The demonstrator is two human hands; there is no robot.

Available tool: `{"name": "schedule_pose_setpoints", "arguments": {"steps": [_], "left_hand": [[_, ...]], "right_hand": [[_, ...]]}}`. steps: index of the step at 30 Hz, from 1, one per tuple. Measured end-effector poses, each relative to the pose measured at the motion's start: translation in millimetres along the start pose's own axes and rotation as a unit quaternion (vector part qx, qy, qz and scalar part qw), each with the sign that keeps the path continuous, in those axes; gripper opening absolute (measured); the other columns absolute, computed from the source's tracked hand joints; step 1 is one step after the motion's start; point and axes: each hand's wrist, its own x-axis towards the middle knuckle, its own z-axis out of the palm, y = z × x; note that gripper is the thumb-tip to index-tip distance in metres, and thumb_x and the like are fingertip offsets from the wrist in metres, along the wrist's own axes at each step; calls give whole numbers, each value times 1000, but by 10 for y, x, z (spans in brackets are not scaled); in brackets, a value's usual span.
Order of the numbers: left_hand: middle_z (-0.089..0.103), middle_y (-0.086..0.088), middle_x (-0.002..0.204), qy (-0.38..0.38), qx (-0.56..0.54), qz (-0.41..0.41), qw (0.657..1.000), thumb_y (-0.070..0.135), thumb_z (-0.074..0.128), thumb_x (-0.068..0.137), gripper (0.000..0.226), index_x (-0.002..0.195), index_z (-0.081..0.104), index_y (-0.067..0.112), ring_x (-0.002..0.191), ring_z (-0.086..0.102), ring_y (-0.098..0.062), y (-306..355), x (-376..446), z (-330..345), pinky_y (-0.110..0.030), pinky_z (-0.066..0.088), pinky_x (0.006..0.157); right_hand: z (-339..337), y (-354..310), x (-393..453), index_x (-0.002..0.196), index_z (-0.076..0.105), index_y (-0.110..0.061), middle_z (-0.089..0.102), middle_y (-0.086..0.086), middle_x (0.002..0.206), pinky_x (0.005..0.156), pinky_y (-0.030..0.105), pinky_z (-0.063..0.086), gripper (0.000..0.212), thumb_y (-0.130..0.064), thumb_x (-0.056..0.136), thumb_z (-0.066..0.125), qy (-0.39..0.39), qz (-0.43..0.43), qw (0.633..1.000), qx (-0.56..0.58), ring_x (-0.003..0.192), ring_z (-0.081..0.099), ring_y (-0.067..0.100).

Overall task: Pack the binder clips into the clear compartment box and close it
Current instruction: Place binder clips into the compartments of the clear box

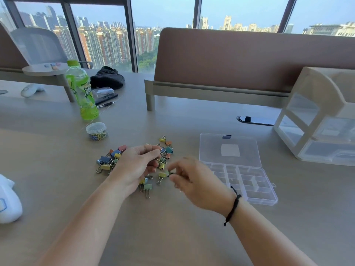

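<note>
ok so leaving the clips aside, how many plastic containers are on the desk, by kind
green bottle: 1
round tub of paper clips: 1
clear compartment box: 1
drawer unit: 1
small clear case: 1
total: 5

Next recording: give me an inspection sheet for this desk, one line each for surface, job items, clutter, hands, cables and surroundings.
Surface: grey-brown desk, with a dark oval opening near the back.
Job's things: loose pile of coloured binder clips; clear compartment box to its right, lid open, compartments look empty.
Clutter: green bottle, small tub of paper clips, black pouch, pen, clear drawer unit.
Hands: left hand over the pile, fingers curled; right hand blurred, pinching a small clip.
Cables: nothing seen.
Surroundings: brown desk divider, grey chair, windows over city towers.
</note>
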Motion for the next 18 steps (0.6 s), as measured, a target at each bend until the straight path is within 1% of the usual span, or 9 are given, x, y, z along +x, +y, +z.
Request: {"name": "schedule_pose_setpoints", "arguments": {"steps": [1,3,4,6,10,13,14,16,18], "left_hand": [[64,-6,74,-8,-7,-8,1000,2,60,94,10,97,69,5,52,56,-11,3,-16,26,-19,45,43],[65,-8,74,-32,-29,-37,998,0,58,94,11,96,67,6,51,55,-12,13,-59,112,-19,41,39],[65,-10,75,-49,-46,-56,996,-2,56,94,12,95,66,6,51,54,-13,17,-83,171,-20,39,38],[66,-13,77,-84,-82,-96,988,-3,51,94,17,99,65,5,52,54,-15,24,-127,315,-20,36,36],[64,-11,76,-138,-110,-166,970,-2,44,91,28,111,63,3,57,52,-17,37,-201,614,-20,32,35],[56,-5,70,-187,-91,-173,963,10,48,91,20,106,59,4,55,46,-13,64,-230,829,-18,25,33],[54,-3,69,-195,-68,-165,964,16,52,92,17,105,59,7,54,43,-11,57,-234,893,-17,23,33],[53,1,67,-178,8,-129,975,27,61,94,20,102,66,10,52,39,-9,11,-235,999,-18,21,36],[53,5,61,-148,90,-72,982,26,61,97,24,101,68,4,48,37,-7,-65,-238,1059,-19,22,40]], "right_hand": [[-91,21,-43,106,62,-17,58,0,85,74,26,53,10,-15,97,58,21,29,995,93,70,65,16],[-262,78,-125,99,64,-12,59,6,77,71,29,57,9,-6,96,57,67,85,954,278,65,66,18],[-331,122,-154,99,64,-8,60,8,76,71,31,58,10,-4,96,56,89,99,931,339,64,66,19],[-438,227,-185,103,64,-2,61,9,75,74,37,58,12,-2,96,55,119,110,908,387,66,65,22],[-531,352,-229,110,63,-1,65,8,74,81,41,59,16,-3,97,55,133,121,912,370,69,68,25],[-527,376,-245,109,64,-5,68,16,81,77,34,59,15,-5,96,57,126,131,918,352,74,72,28],[-516,374,-252,107,65,-8,69,15,83,76,34,59,13,-5,95,59,123,133,927,329,75,73,26],[-491,401,-264,100,66,-14,69,6,85,75,32,58,11,-6,94,60,124,121,960,218,74,72,19],[-452,442,-286,98,68,-18,59,-1,92,76,28,55,13,-10,94,58,123,92,986,70,76,67,16]]}}
